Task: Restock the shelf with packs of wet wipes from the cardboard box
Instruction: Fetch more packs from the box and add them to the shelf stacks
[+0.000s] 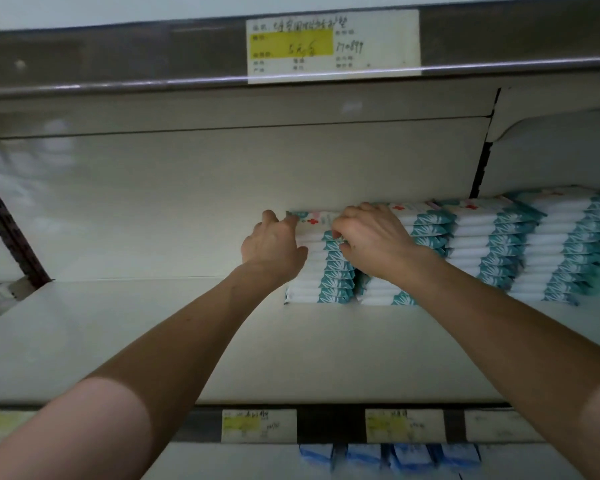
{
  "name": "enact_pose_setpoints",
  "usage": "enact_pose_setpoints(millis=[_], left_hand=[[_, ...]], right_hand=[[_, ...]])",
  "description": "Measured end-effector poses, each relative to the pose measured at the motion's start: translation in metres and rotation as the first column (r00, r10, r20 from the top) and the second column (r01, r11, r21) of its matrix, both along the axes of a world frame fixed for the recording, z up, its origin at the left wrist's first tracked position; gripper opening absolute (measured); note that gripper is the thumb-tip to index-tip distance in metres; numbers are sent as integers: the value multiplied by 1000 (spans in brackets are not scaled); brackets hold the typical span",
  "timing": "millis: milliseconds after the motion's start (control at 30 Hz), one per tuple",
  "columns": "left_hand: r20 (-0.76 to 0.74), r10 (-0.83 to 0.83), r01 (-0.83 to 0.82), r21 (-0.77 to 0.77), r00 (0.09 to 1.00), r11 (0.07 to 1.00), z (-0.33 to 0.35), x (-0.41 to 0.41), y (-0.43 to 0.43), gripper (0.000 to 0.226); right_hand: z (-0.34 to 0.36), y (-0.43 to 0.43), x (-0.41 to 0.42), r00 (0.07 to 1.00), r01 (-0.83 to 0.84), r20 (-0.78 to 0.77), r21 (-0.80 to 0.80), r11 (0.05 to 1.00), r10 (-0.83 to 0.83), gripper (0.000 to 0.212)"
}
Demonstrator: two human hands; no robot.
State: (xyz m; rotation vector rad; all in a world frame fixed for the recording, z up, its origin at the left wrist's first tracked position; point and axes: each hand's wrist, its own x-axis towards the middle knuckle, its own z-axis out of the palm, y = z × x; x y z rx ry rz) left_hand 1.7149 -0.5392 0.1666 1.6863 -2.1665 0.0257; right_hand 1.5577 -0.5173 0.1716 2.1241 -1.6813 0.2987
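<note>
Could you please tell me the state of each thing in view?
Shelf: stocked on its right side only.
Leftmost stack: standing upright on it.
Other stacks: standing in a row to its right.
Top pack: lying flat on the leftmost stack.
Left hand: grips the top pack's left end.
Right hand: pinches the top pack's front edge.

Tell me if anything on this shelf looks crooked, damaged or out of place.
Nothing stands out. The wet wipe stacks stand side by side on the shelf, none torn or fallen. The left hand and right hand hold the leftmost stack.
</note>
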Motion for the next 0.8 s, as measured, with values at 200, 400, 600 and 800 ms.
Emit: enact_pose_setpoints(millis=[200, 400, 600, 800], left_hand=[[1, -49, 49, 95, 999, 994, -16, -6, 43, 47], [6, -187, 184, 159, 982, 970, -26, -25, 75, 40], [62, -398, 375, 229, 915, 898, -35, -35, 110, 43], [69, -578, 540, 284, 813, 792, -48, -27, 157, 41]], right_hand=[[-17, 47, 2, 998, 45, 28, 120, 992, -49, 22], [-26, 99, 0, 987, 159, -4, 187, 969, -161, 25], [-32, 156, 5, 948, 311, -13, 242, 919, -318, 25], [-48, 222, 30, 840, 518, -46, 364, 774, -540, 24]])
